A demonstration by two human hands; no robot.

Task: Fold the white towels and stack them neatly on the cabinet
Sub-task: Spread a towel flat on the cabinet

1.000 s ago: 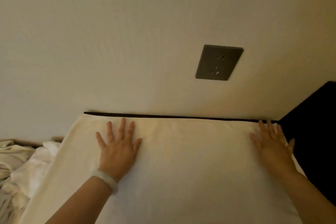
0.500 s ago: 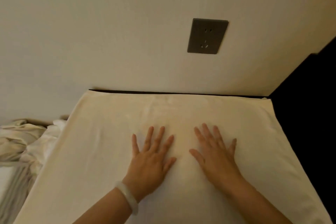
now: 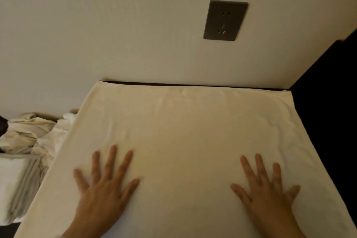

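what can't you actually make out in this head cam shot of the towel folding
Head view throughout.
Cabinet top: covered by the white towel; only a dark strip shows at its back edge.
Forearms: cut off by the bottom edge below the left hand and right hand.
Cloth pile at left: blurred, cut by the left edge; no towel count possible.
Dark area at right: too dark to identify.

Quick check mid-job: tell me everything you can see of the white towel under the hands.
The white towel looks like soft cloth, cream-toned in the dim warm light. It lies spread flat, hiding nearly all of the top beneath; only a thin dark strip shows along the wall. Faint creases mark its far edge and right side. The left hand and right hand press flat on its near part, fingers spread, one toward each side.
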